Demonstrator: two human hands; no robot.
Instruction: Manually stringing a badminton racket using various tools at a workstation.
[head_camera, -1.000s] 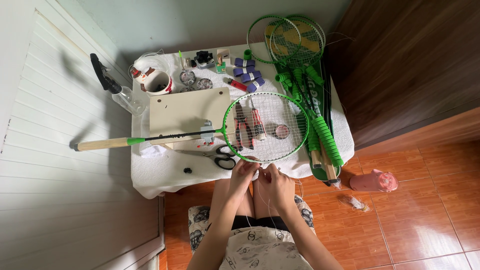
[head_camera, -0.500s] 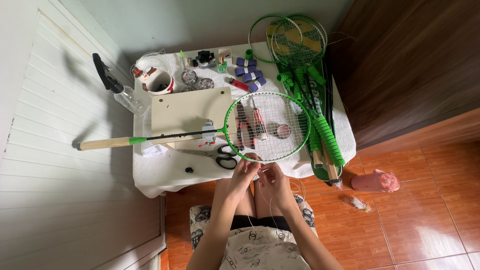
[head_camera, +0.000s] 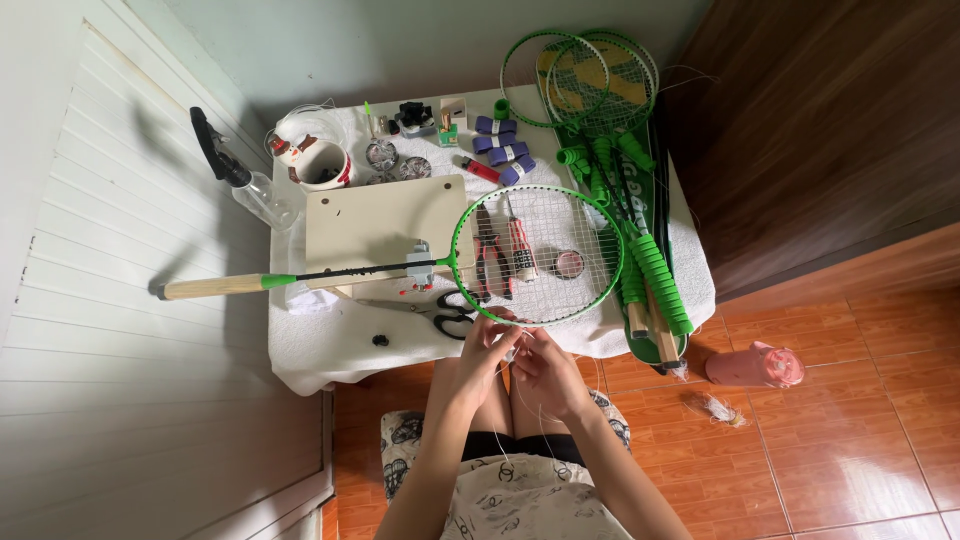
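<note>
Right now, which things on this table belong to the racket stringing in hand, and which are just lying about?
In use: green racket, string, left hand, right hand.

Lying about: scissors, pliers, purple grip rolls, spare rackets, mug, spray bottle.

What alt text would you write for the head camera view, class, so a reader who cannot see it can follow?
Seen from above, a seated person's left hand and right hand work thin string at the near rim of a green racket lying on a white-covered table. Scissors, pliers and spare rackets lie around it.
</note>
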